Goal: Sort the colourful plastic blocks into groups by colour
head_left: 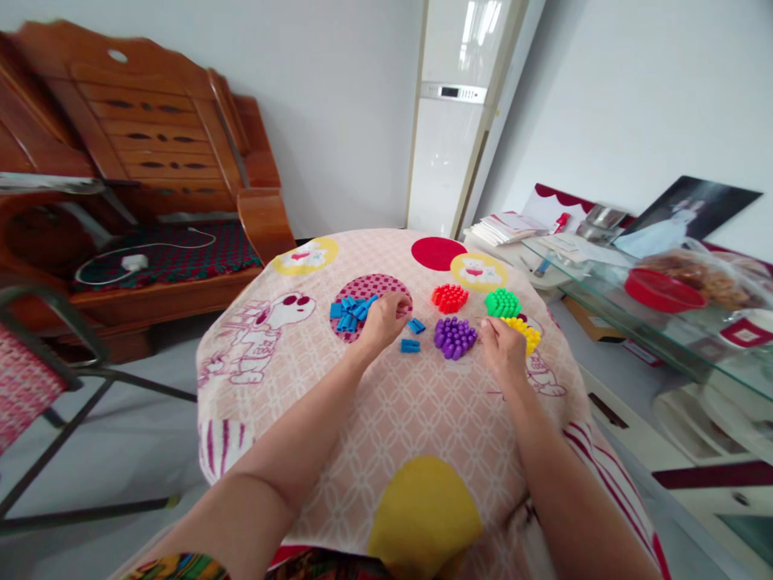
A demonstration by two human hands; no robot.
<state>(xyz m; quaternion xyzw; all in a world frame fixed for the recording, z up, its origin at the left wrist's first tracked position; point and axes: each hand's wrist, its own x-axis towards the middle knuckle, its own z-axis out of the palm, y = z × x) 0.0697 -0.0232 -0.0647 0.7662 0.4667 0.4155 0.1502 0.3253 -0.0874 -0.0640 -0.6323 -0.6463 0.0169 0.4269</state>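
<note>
I am working left to right over the patterned cloth: my left hand is curling its fingers down beside the blue pegs, though whether it is grasping one I cannot tell. Two loose blue pegs are lying just right of it. My right hand is resting half-closed, touching the purple pegs and yellow pegs; each colour is sitting in its own cluster.

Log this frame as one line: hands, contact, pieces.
left hand: on blue pieces | right hand: beside purple pieces, covering part of yellow pieces | red pieces, green pieces: untouched | grip: unclear
</note>
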